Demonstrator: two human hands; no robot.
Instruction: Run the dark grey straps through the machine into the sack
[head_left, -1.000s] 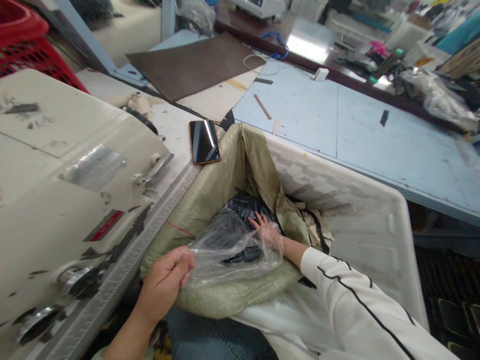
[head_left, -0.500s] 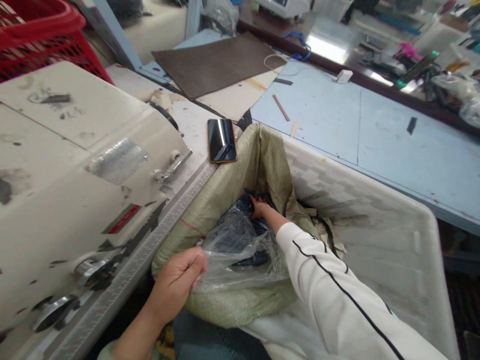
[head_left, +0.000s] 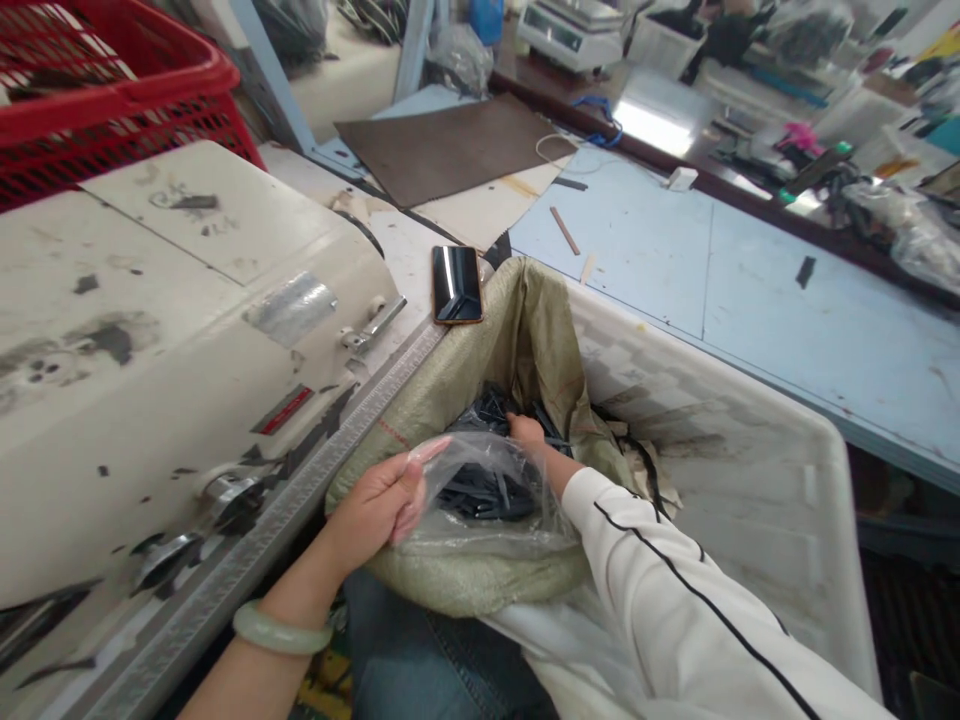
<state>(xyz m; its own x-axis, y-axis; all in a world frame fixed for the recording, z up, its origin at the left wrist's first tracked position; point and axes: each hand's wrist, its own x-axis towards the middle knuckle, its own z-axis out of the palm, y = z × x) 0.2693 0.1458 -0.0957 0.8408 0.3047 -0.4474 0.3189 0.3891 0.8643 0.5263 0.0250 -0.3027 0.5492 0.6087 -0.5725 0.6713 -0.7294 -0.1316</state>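
Observation:
A clear plastic bag (head_left: 480,535) lies inside a green woven sack (head_left: 450,590), with many dark strips (head_left: 484,490) in it. At the bag's left edge, my left hand (head_left: 386,500) grips the plastic between thumb and fingers. My right hand (head_left: 529,430) reaches down into the sack among the dark strips at its back; its fingertips are hidden there, so what they hold, if anything, cannot be made out. The sack stands partly inside a large white bin (head_left: 742,480).
A cream machine (head_left: 180,330) with a ruler edge (head_left: 360,410) fills the left. A phone (head_left: 457,285) lies behind the sack. Farther back are a red basket (head_left: 150,100), a brown sheet (head_left: 450,145), a blue table (head_left: 645,230) and a scale (head_left: 570,35).
My left hand has raised and spread the plastic edge, uncovering more dark strips. My right hand stays deep in the sack. The whole view has shifted slightly.

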